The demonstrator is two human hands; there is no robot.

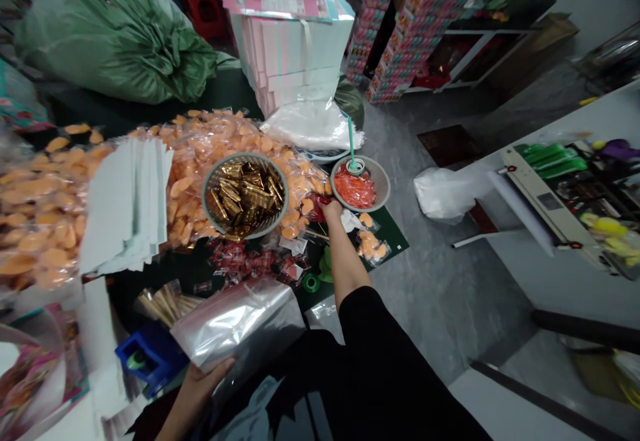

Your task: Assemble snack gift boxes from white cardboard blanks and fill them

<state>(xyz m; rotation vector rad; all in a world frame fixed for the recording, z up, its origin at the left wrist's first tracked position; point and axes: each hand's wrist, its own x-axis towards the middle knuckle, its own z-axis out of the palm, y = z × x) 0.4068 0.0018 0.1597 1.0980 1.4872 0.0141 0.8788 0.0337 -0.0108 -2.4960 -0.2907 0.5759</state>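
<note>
Head view, looking down over a dark sleeve: the right hand (330, 211) stretches across a cluttered worktop to the edge of a shallow round grey dish (385, 187). Its fingers are bunched at small red packets (316, 206), though whether they pinch one I cannot tell from here. The dish holds orange-red strips (356, 191), with a thin teal stick (351, 141) rising from it. The left hand (207, 381) sits low, fingers spread beneath a glossy silver-and-clear plastic bag (237, 324); its grip is unclear. Just left of the dish, a round woven grey basket (210, 191) holds gold-foil bars (247, 197) and rests on a heap of orange sachets in clear wrap (235, 134). A stack of pale paper sheets (125, 204) lies further left, and red-wrapped sweets (240, 261) scatter the nearer worktop. The work in hand sits at the dish, where the right hand is placed for the small red packets, while the left hand carries the bag.
</note>
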